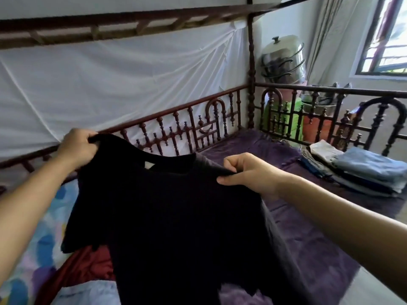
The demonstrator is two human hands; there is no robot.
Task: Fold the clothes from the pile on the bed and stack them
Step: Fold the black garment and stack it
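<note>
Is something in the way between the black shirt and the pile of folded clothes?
Nothing visible. The left hand and right hand hold the black shirt up by its shoulders; only purple blanket lies between it and the folded stack.

The short-sleeved fabric T-shirt (176, 216) was plain black. The plush bed cover (308, 249) was purple. A crumpled dark red garment (88, 267) lay on a sheet (44, 238) printed with blue, purple and white blotches. The folded clothes stack (372, 168) showed pale blue, navy and grey.
</note>
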